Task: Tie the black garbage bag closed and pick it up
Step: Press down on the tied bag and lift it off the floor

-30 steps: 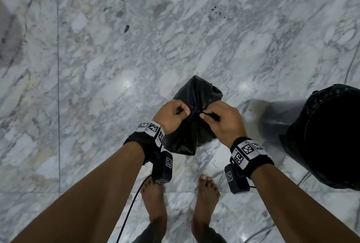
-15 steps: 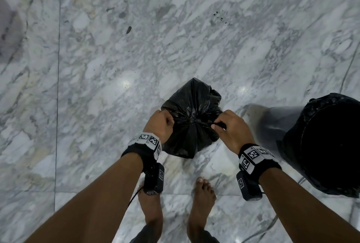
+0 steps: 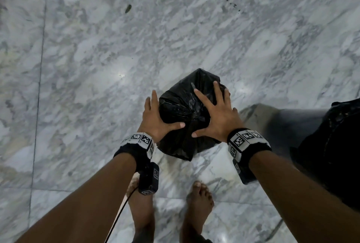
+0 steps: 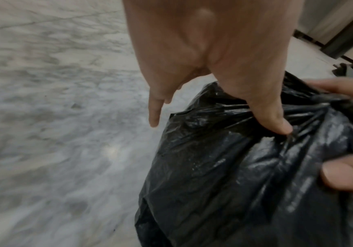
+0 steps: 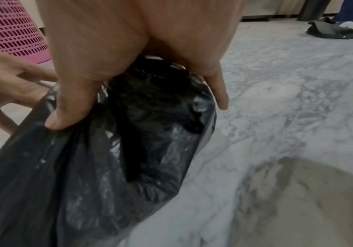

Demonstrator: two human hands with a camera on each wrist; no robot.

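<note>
We cannot make out the knot on the black garbage bag point(image 3: 181, 110). Our left hand point(image 3: 155, 120) and right hand point(image 3: 220, 118) lie spread flat against its sides, neither grip closed.

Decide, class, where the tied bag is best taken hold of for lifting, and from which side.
Grip the gathered neck at the knot, coming from above. The bag bulges below, and its folds converge there into a narrow bunch one hand could probably close round. Both the left hand and right hand now lie spread on the bag.
</note>
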